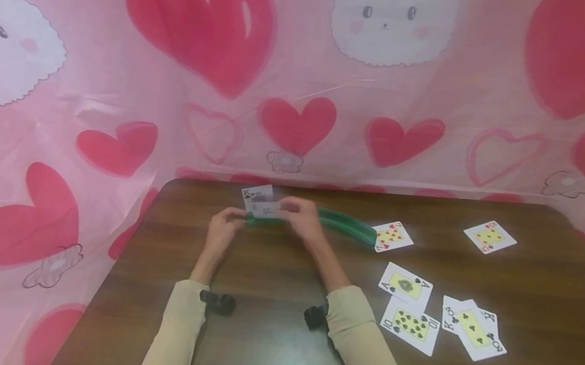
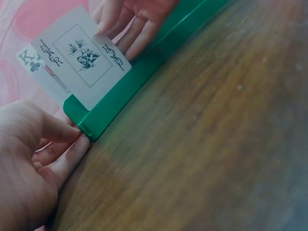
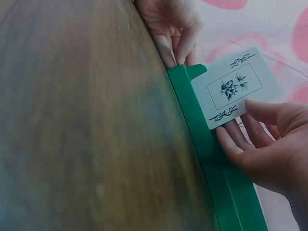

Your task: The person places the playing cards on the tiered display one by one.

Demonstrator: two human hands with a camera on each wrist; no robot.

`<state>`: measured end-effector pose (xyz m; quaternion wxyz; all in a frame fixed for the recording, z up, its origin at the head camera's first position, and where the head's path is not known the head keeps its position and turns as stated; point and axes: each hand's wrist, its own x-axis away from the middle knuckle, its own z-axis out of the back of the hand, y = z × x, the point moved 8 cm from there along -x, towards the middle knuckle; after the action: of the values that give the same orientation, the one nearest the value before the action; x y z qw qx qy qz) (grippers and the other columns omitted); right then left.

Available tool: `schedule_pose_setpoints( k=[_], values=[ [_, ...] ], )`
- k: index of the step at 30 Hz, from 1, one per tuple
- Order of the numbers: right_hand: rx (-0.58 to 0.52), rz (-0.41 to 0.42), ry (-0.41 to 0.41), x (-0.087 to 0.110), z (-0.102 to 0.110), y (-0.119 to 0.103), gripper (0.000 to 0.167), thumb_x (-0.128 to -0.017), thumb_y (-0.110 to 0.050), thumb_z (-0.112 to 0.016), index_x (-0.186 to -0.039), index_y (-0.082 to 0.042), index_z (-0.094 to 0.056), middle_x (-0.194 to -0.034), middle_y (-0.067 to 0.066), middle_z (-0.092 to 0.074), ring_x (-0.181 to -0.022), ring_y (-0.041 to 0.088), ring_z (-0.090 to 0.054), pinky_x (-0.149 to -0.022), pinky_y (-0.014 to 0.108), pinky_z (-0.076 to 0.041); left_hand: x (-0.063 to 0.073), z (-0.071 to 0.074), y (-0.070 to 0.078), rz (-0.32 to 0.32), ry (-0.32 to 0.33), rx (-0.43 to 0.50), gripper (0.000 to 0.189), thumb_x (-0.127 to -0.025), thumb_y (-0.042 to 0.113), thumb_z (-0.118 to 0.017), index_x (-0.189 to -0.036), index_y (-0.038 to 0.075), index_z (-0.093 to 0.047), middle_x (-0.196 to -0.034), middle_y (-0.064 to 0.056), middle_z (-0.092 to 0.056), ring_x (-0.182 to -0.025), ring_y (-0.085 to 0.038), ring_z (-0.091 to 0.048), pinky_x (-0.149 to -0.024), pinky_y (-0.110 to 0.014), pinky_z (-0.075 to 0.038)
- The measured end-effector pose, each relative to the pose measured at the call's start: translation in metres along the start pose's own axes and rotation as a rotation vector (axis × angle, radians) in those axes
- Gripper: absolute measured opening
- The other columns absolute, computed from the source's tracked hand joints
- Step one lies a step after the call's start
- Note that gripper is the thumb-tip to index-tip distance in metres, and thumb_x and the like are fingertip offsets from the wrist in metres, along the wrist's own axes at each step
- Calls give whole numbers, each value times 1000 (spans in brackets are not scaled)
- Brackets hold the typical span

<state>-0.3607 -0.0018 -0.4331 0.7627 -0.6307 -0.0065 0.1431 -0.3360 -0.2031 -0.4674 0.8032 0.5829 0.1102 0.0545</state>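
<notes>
A curved green card holder lies along the far side of the wooden table. My left hand pinches its left end between thumb and fingers, as the left wrist view shows. With thumb and fingers, my right hand pinches a joker card by its edge. The joker stands tilted at the holder's left end, its lower edge at the slot. Behind it, a king of clubs stands mostly hidden, with its corner showing.
Past the holder's right end lies a red seven. Nearer, an ace of spades overlaps a ten. A three of clubs partly covers a king. Another red-pip card lies far right. A pink heart-print cloth hangs behind.
</notes>
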Motion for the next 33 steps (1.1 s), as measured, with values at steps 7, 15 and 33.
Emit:
schedule_pose_setpoints(
  k=[7, 15, 33],
  values=[
    [10, -27, -12, -2, -1, 2, 19, -80, -20, -65, -99, -16, -64, -96, -1, -63, -90, 12, -56, -78, 31, -46, -1, 1, 0, 8, -4, -4, 18, -75, 4, -62, -92, 6, -65, -91, -13, -63, -77, -23, -58, -69, -30, -43],
    [9, -58, -31, -3, -4, 5, 21, -80, -21, -65, -100, -16, -64, -98, -2, -62, -91, 13, -57, -78, 32, -47, 0, 1, -2, 16, 0, -4, 17, -74, 5, -62, -92, 5, -65, -91, -13, -64, -77, -22, -58, -70, -30, -43],
    [84, -7, -24, -11, -10, 0, 20, -81, -19, -63, -101, -17, -64, -98, -3, -62, -92, 12, -56, -79, 32, -46, -2, 0, 0, 11, 4, -17, 15, -74, 5, -62, -89, 6, -65, -91, -11, -64, -80, -21, -56, -72, -31, -42]
  ],
)
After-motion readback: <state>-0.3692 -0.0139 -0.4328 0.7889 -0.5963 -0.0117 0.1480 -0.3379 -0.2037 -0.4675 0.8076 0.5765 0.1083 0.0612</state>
